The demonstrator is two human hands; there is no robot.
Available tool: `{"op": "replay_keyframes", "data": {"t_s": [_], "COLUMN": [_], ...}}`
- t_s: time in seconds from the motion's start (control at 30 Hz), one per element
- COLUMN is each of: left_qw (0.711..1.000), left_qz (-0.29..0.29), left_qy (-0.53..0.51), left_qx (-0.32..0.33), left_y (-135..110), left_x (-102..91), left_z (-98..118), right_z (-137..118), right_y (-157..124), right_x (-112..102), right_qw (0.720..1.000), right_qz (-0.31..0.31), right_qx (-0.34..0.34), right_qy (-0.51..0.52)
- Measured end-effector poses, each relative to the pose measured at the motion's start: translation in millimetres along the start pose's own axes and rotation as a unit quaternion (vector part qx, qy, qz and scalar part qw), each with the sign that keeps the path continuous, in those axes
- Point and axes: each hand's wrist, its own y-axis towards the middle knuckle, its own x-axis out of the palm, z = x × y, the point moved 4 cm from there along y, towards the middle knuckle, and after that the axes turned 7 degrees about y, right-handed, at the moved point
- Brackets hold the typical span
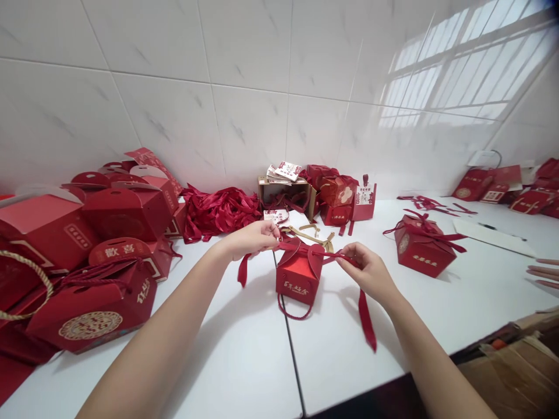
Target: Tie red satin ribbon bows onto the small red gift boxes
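Note:
A small red gift box [297, 279] with gold lettering stands upright on the white table in front of me. A dark red ribbon [367, 320] passes across its top, its loose tails hanging down on both sides. To the left of the box, my left hand [255, 238] pinches one end of the ribbon. On the other side my right hand [363, 265] grips the other end, so the ribbon stretches between them. A red cord handle [296, 317] droops down the front of the box onto the table.
Red boxes [96, 302] crowd the left side. A heap of red ribbons [220, 209] lies at the back, beside a small open box [286, 195] with cards. A ribbon-tied box [425, 247] stands right, near a pen [502, 231] on paper. Another person's hand [544, 272] shows at the right edge.

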Motion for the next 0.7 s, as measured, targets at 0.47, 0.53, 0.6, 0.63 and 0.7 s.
{"op": "replay_keyframes", "data": {"t_s": [0.47, 0.53, 0.6, 0.63, 0.7], "left_qw": [0.991, 0.991, 0.989, 0.988, 0.982], "left_qz": [0.107, 0.103, 0.103, 0.103, 0.114], "left_qy": [0.06, 0.078, 0.1, 0.114, 0.148], "left_qx": [0.044, 0.041, 0.027, 0.014, -0.015], "left_y": [-62, -73, -83, -88, -97], "left_x": [-14.2, -9.0, -2.0, 2.1, 10.7], "left_z": [35, 33, 27, 23, 12], "right_z": [-65, -64, -60, -58, -51], "right_y": [10, 6, -1, -4, -12], "right_x": [-11, -8, -4, -1, 4], "right_qw": [0.993, 0.99, 0.986, 0.985, 0.981], "right_qz": [-0.068, -0.109, -0.137, -0.147, -0.165], "right_qx": [-0.061, -0.045, -0.036, -0.036, -0.038], "right_qy": [-0.072, -0.083, -0.087, -0.088, -0.099]}}
